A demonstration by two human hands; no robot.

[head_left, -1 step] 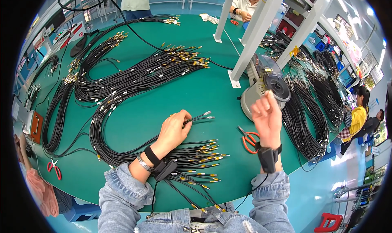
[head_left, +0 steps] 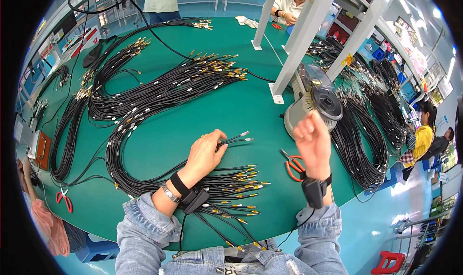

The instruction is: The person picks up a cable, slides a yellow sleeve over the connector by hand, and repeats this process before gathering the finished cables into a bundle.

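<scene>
Currently, cable pair [head_left: 235,140] is gripped in left hand [head_left: 205,152] over green surface [head_left: 260,113], tips [head_left: 249,139] projecting, likely so they are kept exposed. Right hand [head_left: 312,137] is half-curled beside grey machine [head_left: 300,110]; whether anything is pinched cannot be told. Yellow-tagged cables [head_left: 219,183] fanned nearby, presumably for separation.

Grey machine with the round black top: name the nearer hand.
Right. The right hand is in front of the grey machine, overlapping it in view; the left hand is farther, to its left, holding cables.

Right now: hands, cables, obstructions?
Left grip closed on white-tagged black cables. Right grip by grey benchtop machine, contents unclear. Red-handled pliers lie between both grips, nearer the right.
</scene>
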